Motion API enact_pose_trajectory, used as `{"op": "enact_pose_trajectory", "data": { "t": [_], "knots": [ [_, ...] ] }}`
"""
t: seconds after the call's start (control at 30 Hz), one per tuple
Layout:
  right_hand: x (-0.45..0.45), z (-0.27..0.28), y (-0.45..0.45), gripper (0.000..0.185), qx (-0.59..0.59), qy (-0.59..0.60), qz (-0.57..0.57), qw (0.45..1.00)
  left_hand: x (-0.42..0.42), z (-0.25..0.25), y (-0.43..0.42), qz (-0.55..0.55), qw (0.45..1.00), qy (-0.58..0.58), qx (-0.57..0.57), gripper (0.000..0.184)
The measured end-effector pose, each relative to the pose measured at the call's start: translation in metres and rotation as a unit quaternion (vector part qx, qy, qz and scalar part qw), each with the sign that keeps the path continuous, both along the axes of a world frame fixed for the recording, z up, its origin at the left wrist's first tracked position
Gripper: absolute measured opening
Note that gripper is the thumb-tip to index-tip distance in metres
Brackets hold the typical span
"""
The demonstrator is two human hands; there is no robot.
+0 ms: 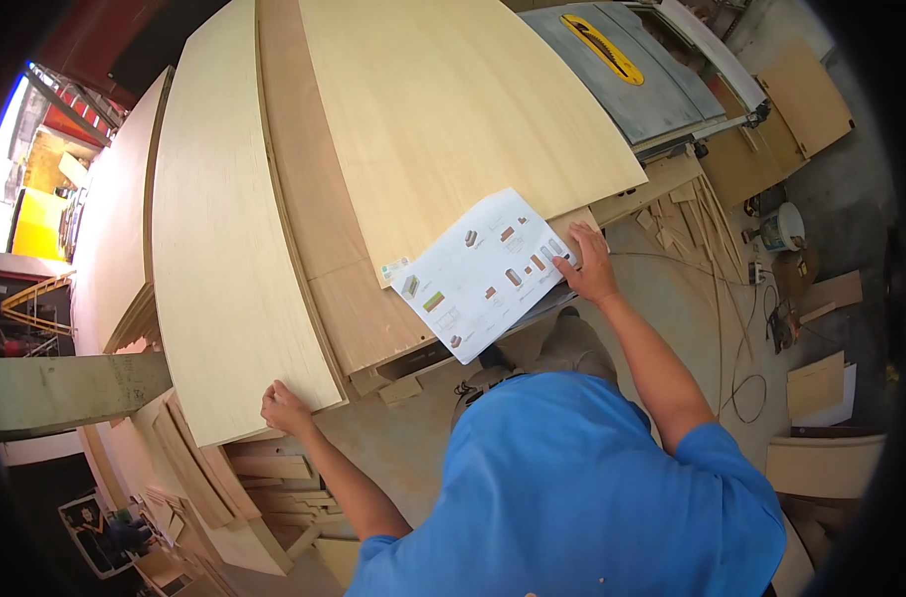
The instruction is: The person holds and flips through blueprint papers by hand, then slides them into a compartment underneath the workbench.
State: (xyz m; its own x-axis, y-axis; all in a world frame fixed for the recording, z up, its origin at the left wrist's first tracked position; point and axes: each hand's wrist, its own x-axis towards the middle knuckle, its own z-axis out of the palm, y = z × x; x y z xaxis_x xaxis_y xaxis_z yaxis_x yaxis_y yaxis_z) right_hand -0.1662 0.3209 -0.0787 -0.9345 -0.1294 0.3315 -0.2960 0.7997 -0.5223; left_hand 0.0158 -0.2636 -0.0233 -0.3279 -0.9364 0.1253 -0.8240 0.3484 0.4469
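Note:
My left hand (288, 409) is at the front edge of a pale plywood sheet (229, 249), its fingers curled in and pressed on the wood near the corner. A white printed paper (478, 279) with small coloured drawings and several lines of text lies across the front of another plywood sheet (473, 109), partly overhanging its edge. My right hand (590, 267) rests at the right side of that paper, thumb on its edge and the other fingers stretched forward over the wood. Between the two sheets a browner board (319, 199) shows, lying lower.
A grey table saw (632, 99) with a yellow blade insert (602, 48) stands at the back right. On the floor to the right are wood strips (712, 229), a white bucket (782, 227) and a cable (751, 393). Wood offcuts (284, 497) are stacked at lower left, below a beam (75, 393).

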Motion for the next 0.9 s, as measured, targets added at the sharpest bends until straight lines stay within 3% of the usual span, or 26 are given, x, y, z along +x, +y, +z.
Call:
{"op": "enact_pose_trajectory", "data": {
  "t": [0.27,0.57,0.9],
  "knots": [
    [-0.001,0.000,-0.004,0.063,-0.005,-0.011,0.000,1.000,-0.020,-0.005,0.001,0.088,0.995,-0.029,-0.045,0.035],
    [-0.002,0.007,0.012,0.066,-0.032,-0.048,0.045,0.997,-0.013,-0.027,-0.016,0.060,0.994,-0.025,-0.083,0.037],
    [-0.001,0.007,0.021,0.080,-0.037,-0.115,0.056,0.991,-0.028,0.010,0.012,0.128,0.989,-0.079,0.013,0.049]
  ]
}}
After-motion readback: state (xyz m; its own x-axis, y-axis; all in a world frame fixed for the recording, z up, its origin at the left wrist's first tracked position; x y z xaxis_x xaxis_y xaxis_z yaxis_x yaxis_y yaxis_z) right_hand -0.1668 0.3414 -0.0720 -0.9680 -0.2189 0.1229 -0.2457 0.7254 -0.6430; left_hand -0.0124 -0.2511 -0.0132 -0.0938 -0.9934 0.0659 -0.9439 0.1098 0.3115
